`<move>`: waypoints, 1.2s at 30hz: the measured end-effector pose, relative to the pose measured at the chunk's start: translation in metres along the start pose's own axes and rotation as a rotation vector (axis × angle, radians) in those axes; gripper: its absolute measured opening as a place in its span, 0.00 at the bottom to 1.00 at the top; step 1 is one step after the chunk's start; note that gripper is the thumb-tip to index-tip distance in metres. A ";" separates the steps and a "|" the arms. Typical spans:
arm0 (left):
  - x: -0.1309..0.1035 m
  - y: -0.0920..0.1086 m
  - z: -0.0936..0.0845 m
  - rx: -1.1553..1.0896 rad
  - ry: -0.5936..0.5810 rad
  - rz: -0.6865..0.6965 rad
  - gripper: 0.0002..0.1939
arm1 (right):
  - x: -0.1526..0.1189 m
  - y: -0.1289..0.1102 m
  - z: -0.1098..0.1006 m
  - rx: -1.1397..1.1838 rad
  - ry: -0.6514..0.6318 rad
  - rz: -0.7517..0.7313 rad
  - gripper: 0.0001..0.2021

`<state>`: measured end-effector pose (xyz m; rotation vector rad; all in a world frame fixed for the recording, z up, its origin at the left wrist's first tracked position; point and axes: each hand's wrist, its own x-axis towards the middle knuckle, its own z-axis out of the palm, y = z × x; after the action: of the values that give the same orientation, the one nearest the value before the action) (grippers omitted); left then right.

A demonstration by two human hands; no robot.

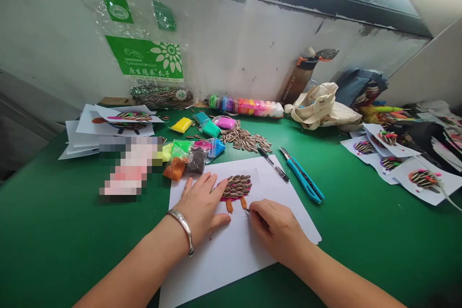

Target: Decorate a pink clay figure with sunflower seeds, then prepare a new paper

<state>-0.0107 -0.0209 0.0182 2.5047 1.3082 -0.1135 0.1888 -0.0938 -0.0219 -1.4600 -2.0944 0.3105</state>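
A white sheet of paper [216,260] lies in front of me. On it is a figure of striped sunflower seeds [238,186] set in rows over magenta clay, with two orange clay legs [229,206] below. My left hand [202,202] lies flat on the sheet, fingers spread, fingertips at the figure's left side and partly covering it. My right hand [272,226] is closed in a pinch at the right leg. A small dark pointed tip [247,210] sticks out of its fingers and reaches the leg's lower end; the rest of it is hidden.
Bags of coloured clay [176,166] and loose sunflower seeds [245,137] lie beyond the sheet. A black pen [273,164] and a blue utility knife [302,175] are at right. Finished seed pictures [424,178] lie far right; a paper stack [86,139] is at left.
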 end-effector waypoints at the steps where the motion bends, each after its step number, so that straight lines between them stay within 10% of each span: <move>1: 0.000 0.000 -0.001 -0.001 0.002 0.002 0.34 | 0.000 0.000 0.000 0.001 -0.001 -0.003 0.08; 36: 0.000 -0.002 0.002 -0.008 0.008 -0.001 0.33 | 0.003 0.000 0.001 -0.063 0.012 -0.024 0.10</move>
<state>-0.0119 -0.0206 0.0160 2.5002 1.3104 -0.0987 0.1873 -0.0911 -0.0216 -1.4680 -2.1277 0.2283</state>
